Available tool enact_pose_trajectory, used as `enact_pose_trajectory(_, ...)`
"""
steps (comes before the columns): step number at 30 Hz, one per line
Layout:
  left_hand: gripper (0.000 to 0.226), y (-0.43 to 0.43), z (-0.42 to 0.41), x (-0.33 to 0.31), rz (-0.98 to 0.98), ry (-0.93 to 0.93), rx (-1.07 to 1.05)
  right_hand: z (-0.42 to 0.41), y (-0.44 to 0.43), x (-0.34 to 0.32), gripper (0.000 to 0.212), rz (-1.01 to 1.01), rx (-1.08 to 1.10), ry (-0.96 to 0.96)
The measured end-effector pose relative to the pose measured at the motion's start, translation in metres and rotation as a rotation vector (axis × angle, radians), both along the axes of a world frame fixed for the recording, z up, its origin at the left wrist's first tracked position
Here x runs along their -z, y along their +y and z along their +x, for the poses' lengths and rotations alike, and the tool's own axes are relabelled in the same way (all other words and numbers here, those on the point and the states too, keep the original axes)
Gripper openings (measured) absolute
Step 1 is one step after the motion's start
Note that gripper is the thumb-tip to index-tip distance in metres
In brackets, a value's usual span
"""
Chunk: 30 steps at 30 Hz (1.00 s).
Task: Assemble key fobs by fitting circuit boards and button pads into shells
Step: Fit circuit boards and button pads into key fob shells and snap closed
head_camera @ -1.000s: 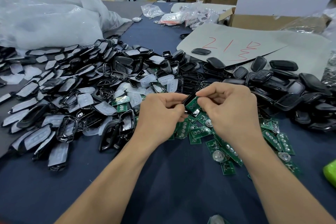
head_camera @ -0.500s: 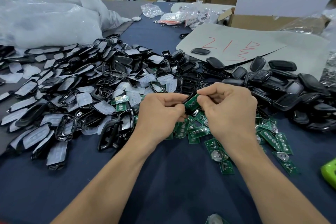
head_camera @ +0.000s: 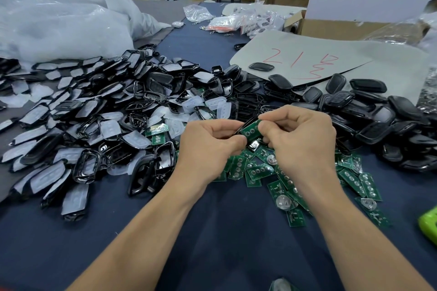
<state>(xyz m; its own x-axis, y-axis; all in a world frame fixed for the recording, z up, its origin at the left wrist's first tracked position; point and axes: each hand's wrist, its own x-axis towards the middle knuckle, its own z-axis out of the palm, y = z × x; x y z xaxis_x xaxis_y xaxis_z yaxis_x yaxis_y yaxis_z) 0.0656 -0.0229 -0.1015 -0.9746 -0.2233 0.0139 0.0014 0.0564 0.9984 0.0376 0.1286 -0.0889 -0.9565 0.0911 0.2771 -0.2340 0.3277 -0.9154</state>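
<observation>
My left hand (head_camera: 208, 146) grips a black key fob shell (head_camera: 246, 123), mostly hidden by its fingers. My right hand (head_camera: 300, 142) pinches a green circuit board (head_camera: 251, 130) and holds it against that shell. Both hands hover just above a scatter of green circuit boards (head_camera: 283, 179) on the dark blue table. A big heap of black shell frames with translucent white button pads (head_camera: 99, 123) spreads to the left. Closed black shell halves (head_camera: 369, 111) pile up to the right.
A grey sheet with red writing (head_camera: 300, 59) lies behind the right pile, with an open cardboard box (head_camera: 331, 26) beyond it. White plastic bags (head_camera: 59, 21) fill the far left. A lime-green object (head_camera: 429, 227) sits at the right edge.
The hands stay together over the boards. The green board has tilted and now lies flatter against the shell between my fingers.
</observation>
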Motion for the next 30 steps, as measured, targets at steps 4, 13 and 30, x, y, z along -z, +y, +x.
enact_pose_trajectory(4,0.023,-0.001,0.000,0.001,0.002,0.005,-0.002,-0.002,0.003,0.000,0.024,-0.039,-0.008,-0.007)
enact_pose_trajectory(13,0.038,-0.005,0.000,0.002,-0.011,-0.006,0.056,-0.001,0.004,-0.002,0.025,0.008,-0.053,-0.051)
enact_pose_trajectory(30,0.041,-0.002,0.001,-0.002,0.057,0.078,-0.050,0.010,-0.011,0.003,0.028,0.263,0.207,0.356)
